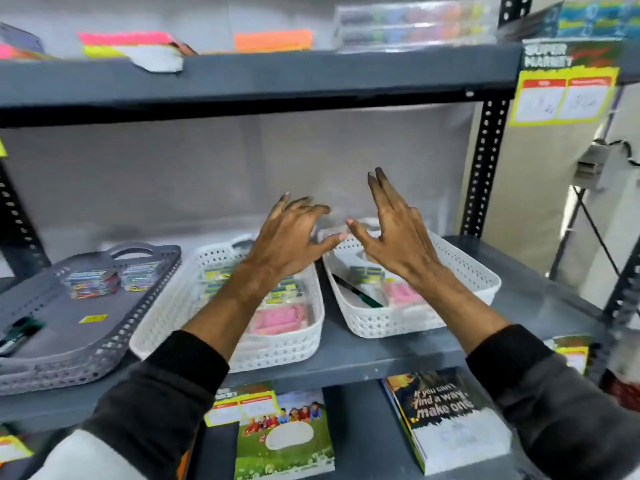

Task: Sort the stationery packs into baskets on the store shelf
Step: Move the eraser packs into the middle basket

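Observation:
Three baskets stand on the middle shelf. The grey basket point(114, 337) at the left holds two colourful clip packs point(91, 284) and dark pens point(19, 332). The middle white basket point(166, 320) holds yellow-green packs point(282, 294) and a pink pack point(277, 318). The right white basket point(464, 271) holds a pink pack point(401, 294), a green pen point(358, 292) and a yellow-green pack point(367, 273). My left hand point(291, 237) hovers above the middle basket with fingers spread, holding nothing. My right hand point(394, 230) is raised above the right basket, fingers apart, empty.
The upper shelf point(259, 77) overhangs close above my hands and carries neon sticky notes point(273, 39) and clear marker packs point(415, 26). Notebooks point(287, 434) point(446, 417) lie on the lower shelf. A perforated black upright point(485, 168) stands at the right.

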